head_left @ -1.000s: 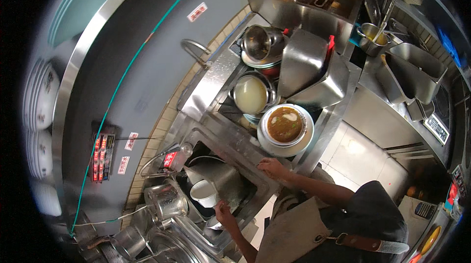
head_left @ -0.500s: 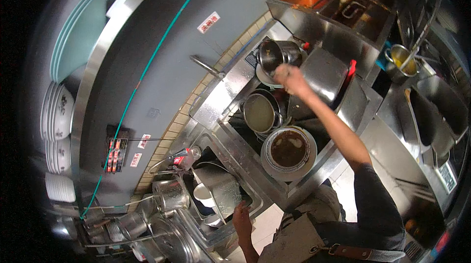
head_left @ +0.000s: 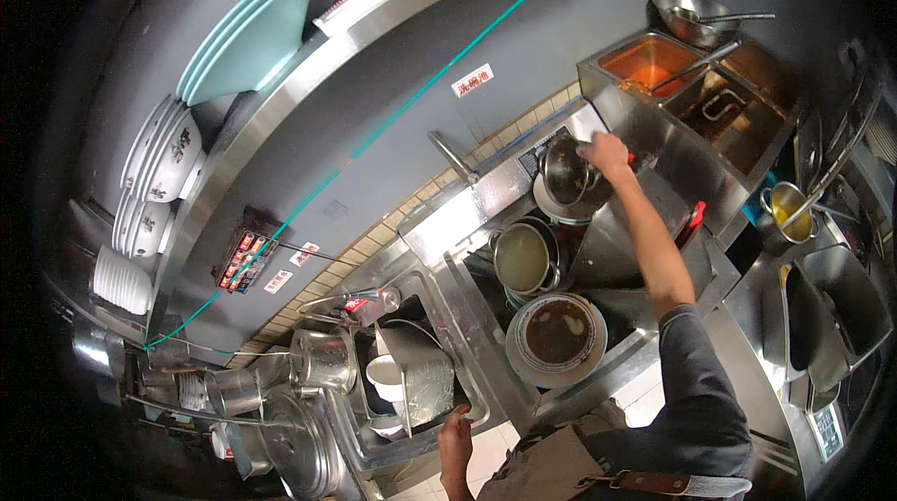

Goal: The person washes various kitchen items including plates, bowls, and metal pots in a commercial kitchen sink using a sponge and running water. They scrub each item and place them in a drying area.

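Under the grey wall [head_left: 542, 43], the steel counter [head_left: 495, 356] looks wet and crowded, with a sink [head_left: 462, 351] at its near left. Work seems partway: a metal pan [head_left: 430, 379] already sits in the sink, while a pot of cloudy liquid [head_left: 555, 253], a bowl of brown soup [head_left: 519, 333] and, at the far side, a dark pot [head_left: 563, 171] remain on the counter. The right hand [head_left: 605, 155] appears to grip the dark pot's rim; the left hand [head_left: 456, 440], half-curled near the sink, may or may not hold something.
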{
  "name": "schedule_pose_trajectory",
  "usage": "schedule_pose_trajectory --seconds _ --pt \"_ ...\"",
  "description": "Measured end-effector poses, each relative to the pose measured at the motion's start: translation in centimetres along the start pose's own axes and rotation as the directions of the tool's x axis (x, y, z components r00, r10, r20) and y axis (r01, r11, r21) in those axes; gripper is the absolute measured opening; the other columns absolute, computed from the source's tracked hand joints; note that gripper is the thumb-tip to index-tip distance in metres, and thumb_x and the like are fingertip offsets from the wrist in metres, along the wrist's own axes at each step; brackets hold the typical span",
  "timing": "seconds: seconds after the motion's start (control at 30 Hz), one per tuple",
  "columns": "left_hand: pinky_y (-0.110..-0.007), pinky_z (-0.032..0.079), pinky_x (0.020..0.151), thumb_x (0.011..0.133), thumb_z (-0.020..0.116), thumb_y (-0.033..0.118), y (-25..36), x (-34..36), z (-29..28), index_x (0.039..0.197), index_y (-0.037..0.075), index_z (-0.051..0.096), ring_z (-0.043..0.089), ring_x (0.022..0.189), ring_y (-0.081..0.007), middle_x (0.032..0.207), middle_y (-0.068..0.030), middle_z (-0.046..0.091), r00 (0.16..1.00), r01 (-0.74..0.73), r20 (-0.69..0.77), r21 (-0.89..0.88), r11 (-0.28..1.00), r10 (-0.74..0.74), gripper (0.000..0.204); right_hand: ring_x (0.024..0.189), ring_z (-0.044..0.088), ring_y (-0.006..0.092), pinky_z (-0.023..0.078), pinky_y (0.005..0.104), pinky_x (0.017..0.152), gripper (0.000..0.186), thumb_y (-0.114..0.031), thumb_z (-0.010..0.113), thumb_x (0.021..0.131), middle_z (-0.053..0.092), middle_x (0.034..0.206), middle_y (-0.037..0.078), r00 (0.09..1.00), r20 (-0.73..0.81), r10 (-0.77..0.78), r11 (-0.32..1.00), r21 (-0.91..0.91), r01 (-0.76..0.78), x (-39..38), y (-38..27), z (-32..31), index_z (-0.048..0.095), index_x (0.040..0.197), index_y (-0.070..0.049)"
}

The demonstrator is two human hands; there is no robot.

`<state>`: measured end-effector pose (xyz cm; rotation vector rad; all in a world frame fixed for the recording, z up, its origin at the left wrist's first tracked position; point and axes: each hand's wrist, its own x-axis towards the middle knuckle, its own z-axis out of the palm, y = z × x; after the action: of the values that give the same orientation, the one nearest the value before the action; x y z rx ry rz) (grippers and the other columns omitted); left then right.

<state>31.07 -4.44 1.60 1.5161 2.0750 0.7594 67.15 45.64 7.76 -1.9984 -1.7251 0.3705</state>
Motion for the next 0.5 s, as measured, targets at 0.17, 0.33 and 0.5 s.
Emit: schedule_pose_trajectory --seconds 0.17,0.33,0.5 --pt "-0.038 0.049 0.071 0.082 0.050 0.003 0.1 0.5 0.1 0.105 0.004 0.057 0.063 0.084 -0.0303 0.101 -0.0154 0.062 0.993 0.075 0.090 0.070 0.995 -0.081 0.024 0.097 0.060 0.0312 0.048 0.0402 0.082 0.051 -0.041 0.070 0.063 0.062 0.103 0.019 0.981 0.129 0.143 0.988 0.038 -0.149 -0.5 1.3 2.7 0.065 0.097 -0.004" --pt "-0.038 0.048 0.074 0.086 0.047 0.012 -0.7 1.7 1.3 0.107 0.005 0.057 0.060 0.090 -0.0340 0.102 -0.0158 0.061 0.988 -0.034 0.152 0.047 0.998 0.026 0.024 0.093 0.061 0.0322 0.049 0.0387 0.080 0.041 -0.032 0.069 0.060 0.063 0.098 0.019 0.984 0.125 0.125 0.992 0.015 -0.128 0.1 1.2 3.7 0.067 0.091 -0.004" --pt "-0.038 0.047 0.078 0.089 0.045 0.014 0.7 2.9 1.1 0.109 0.005 0.057 0.059 0.093 -0.0336 0.102 -0.0161 0.061 0.971 -0.076 0.231 0.039 0.996 0.065 0.025 0.091 0.061 0.0352 0.049 0.0408 0.078 0.036 -0.024 0.071 0.058 0.063 0.092 0.021 0.998 0.061 -0.025 0.994 0.108 0.019 -0.6 0.8 2.2 0.066 0.088 -0.005"
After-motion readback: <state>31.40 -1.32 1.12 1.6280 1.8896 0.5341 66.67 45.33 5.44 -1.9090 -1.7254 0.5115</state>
